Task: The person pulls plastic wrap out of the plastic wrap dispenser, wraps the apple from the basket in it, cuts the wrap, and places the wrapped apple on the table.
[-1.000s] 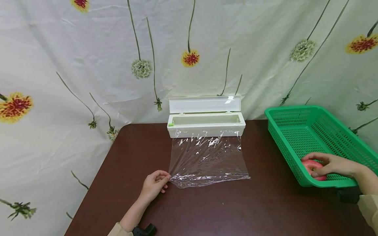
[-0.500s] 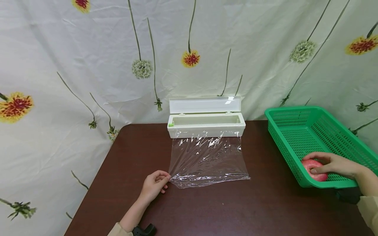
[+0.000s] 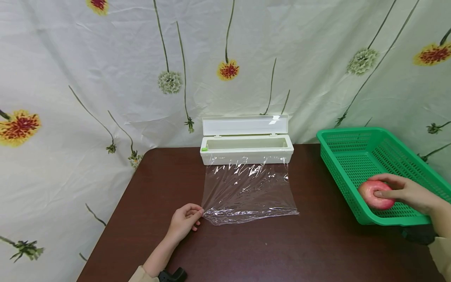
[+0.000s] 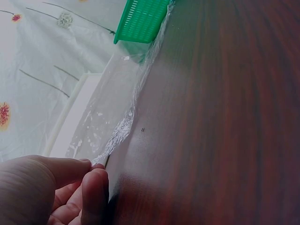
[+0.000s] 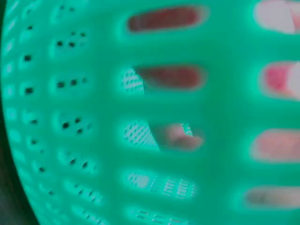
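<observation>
While the left hand (image 3: 184, 222) pinches the near left corner of the plastic wrap (image 3: 250, 192) between thumb and finger, the right hand (image 3: 408, 194) grasps the red apple (image 3: 370, 195), with the fingers over its top and far side and the thumb on its near side. The apple is within the rim of the green basket (image 3: 341, 182), close to the near left corner; whether it touches the bottom, I cannot tell. In the right wrist view, the wall of the basket covers most of what is behind, and only bits of red and of the hand are seen through its slots.

The clear wrap comes from the front of the white box (image 3: 246, 157) and lies toward the person, wrinkled, with its free edge bunched. The lid (image 3: 243, 126) of the box stands up at the back, and a small green piece (image 3: 204, 149) sits at its left end. Box and basket are apart on the brown table (image 3: 282, 250), before a flowered cloth (image 3: 134, 58).
</observation>
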Tool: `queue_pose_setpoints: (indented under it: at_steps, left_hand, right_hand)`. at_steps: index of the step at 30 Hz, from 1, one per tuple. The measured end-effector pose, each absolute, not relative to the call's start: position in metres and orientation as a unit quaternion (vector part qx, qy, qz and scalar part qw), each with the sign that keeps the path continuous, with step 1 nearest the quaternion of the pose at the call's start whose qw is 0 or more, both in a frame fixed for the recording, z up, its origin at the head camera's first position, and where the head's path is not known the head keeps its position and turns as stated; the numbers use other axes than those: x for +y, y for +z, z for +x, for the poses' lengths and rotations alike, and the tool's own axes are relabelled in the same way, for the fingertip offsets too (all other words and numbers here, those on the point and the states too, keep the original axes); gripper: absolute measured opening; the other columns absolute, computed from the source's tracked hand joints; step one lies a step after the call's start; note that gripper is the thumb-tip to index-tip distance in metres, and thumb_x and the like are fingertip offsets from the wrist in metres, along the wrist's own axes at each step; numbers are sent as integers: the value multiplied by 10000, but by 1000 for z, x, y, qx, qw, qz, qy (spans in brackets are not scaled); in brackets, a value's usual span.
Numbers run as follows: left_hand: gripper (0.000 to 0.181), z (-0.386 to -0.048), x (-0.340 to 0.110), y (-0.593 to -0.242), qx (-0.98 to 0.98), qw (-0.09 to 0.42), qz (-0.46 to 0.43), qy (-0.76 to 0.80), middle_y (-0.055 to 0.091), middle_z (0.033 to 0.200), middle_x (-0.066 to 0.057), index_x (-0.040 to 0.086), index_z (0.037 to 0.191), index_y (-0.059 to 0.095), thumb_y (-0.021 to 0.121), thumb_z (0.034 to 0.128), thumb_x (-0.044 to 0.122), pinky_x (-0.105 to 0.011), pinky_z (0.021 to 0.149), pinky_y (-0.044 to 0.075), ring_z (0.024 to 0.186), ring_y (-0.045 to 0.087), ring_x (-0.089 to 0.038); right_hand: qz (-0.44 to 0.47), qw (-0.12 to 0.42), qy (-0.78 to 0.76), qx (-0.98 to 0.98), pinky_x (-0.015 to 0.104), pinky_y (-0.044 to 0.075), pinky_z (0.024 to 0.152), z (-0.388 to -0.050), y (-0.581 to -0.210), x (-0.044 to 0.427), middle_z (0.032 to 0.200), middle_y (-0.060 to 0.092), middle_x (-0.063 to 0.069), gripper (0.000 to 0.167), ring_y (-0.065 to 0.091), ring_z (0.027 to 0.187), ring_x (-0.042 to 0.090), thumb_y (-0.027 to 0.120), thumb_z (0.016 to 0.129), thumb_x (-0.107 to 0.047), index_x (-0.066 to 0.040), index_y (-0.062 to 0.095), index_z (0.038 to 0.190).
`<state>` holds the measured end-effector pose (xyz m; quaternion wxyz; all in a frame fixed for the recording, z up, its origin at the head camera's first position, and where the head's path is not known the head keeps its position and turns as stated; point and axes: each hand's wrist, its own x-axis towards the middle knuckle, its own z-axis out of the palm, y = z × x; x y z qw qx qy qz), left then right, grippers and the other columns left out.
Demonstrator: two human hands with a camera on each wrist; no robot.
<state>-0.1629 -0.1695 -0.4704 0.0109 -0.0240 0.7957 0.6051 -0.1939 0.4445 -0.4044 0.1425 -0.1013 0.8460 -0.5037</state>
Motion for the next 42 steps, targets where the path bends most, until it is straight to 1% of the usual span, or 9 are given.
queue_pose_setpoints:
  at_steps: [3,6,9,12,19,27,33,37,42]
  left_hand:
    - [81,-159,-167,-461,797,9,-17,604,642,773,-157,-46,910,630,645,872,24,-238,455,495,559,573,-175]
    - [86,-157,-166,-458,798,8,-16,603,642,774,-151,-44,912,629,646,873,30,-234,455,494,561,573,-174]
    - [89,-158,-166,-458,798,6,-16,603,642,773,-140,-41,914,627,648,873,35,-232,455,492,561,572,-173]
    - [77,-158,-167,-458,798,13,-20,602,644,773,-142,-32,909,632,647,875,35,-228,459,492,565,574,-171]
    - [71,-157,-166,-459,798,12,-25,602,639,767,-144,-34,904,636,647,873,29,-230,455,491,560,570,-169]
    - [83,-164,-168,-474,805,1,-43,592,644,762,-118,-19,916,639,658,869,47,-227,447,486,547,561,-151]
    - [85,-158,-166,-463,803,2,-28,596,640,766,-144,-39,912,632,648,873,34,-234,450,491,553,568,-171]
    - [93,-155,-165,-456,802,3,-17,597,641,771,-154,-50,913,628,642,878,34,-240,455,496,559,572,-176]
    - [80,-158,-166,-461,803,12,-29,595,647,779,-150,-29,910,639,651,874,41,-238,458,496,570,577,-187]
  right_hand:
    - [-99,113,-506,849,342,525,635,-194,-401,442,1040,592,-111,373,559,852,140,534,938,-21,-241,518,1238]
    - [-109,86,-521,842,311,528,633,-195,-398,440,1052,587,-141,408,562,856,101,518,935,20,-268,522,1223]
    - [-121,74,-558,818,280,530,641,-196,-395,438,1072,585,-137,446,567,868,80,485,937,59,-286,528,1218]
    - [-132,75,-595,789,260,527,653,-195,-393,435,1093,580,-104,448,563,882,84,449,946,77,-248,526,1245]
    - [-124,70,-654,743,248,527,651,-190,-391,421,1108,565,-82,440,566,890,81,419,961,68,-249,527,1246]
    - [-118,60,-693,708,259,539,660,-187,-380,405,1136,552,-74,401,582,897,90,410,976,23,-236,504,1267]
    - [-111,50,-691,712,256,536,646,-186,-371,388,1113,568,-68,380,579,879,89,444,966,10,-234,522,1247]
    - [-128,53,-698,702,259,540,659,-186,-364,375,1127,568,-48,382,576,899,95,445,965,6,-214,533,1264]
    - [-143,61,-701,696,259,539,674,-185,-356,359,1144,548,-31,375,563,926,95,442,970,-11,-207,529,1277]
